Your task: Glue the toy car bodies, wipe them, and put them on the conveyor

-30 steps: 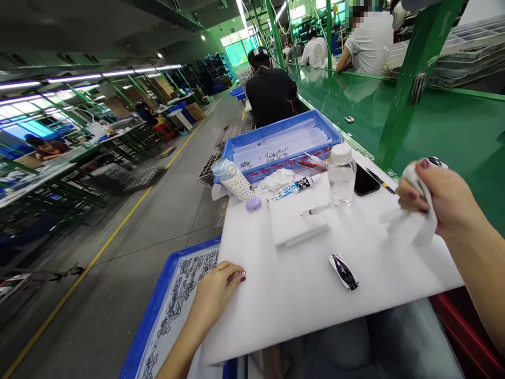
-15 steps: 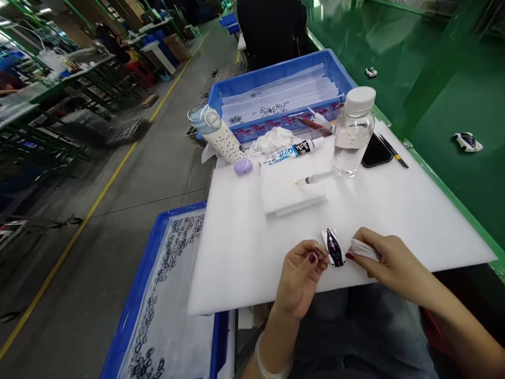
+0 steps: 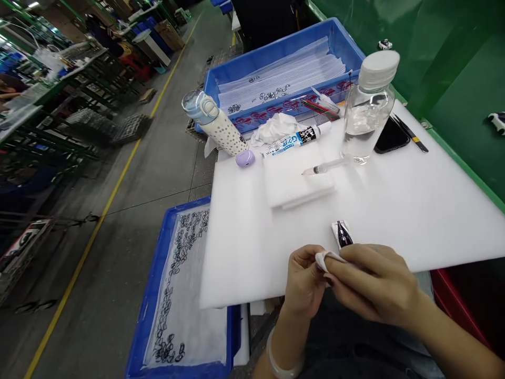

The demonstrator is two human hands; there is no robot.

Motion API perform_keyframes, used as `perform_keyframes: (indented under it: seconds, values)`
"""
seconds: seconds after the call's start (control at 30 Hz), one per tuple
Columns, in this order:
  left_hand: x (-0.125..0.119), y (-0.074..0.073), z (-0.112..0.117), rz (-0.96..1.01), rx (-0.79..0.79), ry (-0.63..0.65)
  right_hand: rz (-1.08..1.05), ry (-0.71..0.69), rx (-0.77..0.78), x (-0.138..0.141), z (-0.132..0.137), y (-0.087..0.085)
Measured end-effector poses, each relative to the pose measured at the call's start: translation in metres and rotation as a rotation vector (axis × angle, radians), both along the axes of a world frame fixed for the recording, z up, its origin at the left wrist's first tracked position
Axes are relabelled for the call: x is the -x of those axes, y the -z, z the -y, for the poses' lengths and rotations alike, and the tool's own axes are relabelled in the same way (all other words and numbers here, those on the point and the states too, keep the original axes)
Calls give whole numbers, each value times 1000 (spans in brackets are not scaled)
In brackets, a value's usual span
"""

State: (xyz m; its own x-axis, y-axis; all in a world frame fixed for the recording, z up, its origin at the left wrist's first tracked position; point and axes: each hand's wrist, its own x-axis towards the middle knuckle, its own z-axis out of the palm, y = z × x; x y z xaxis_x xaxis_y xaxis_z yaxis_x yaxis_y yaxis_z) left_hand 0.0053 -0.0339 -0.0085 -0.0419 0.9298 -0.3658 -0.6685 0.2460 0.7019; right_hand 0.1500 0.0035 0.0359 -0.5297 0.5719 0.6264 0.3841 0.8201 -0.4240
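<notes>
My left hand [image 3: 301,287] is closed, its fingertips pinched at the front edge of the white foam board [image 3: 244,237]. The small dark ring-like part it held is now hidden by cloth and fingers. My right hand [image 3: 381,281] grips a folded white cloth [image 3: 324,259] and presses it against the left fingertips, so both hands touch. Just beyond the right knuckles lies a small white and dark purple toy car [image 3: 342,232], its near half covered by that hand.
On the board are a foam block [image 3: 300,184], syringe [image 3: 327,166], glue tube [image 3: 292,142], clear bottle [image 3: 366,116], phone [image 3: 392,135], tweezers [image 3: 412,136], purple case [image 3: 245,158] and dotted flask [image 3: 221,129]. Blue trays [image 3: 136,316] with dark rings stand at left and a blue bin [image 3: 272,66] behind.
My right hand has moved left over the near part of the toy car and brought the cloth onto the left fingertips. The camera view has shifted slightly.
</notes>
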Motion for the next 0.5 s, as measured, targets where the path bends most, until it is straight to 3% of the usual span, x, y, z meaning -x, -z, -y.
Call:
perform_keyframes:
  seconds: [0.13, 0.2, 0.5]
  values:
    - [-3, -3, 0, 114, -29, 7, 102, -1, -49, -16, -3, -12]
    - [-3, -5, -1, 125, -31, 5, 103, 33, -62, -16, -2, -15]
    - [-3, -6, -4, 127, -47, -24, 181, -55, -7, -12, 4, -21]
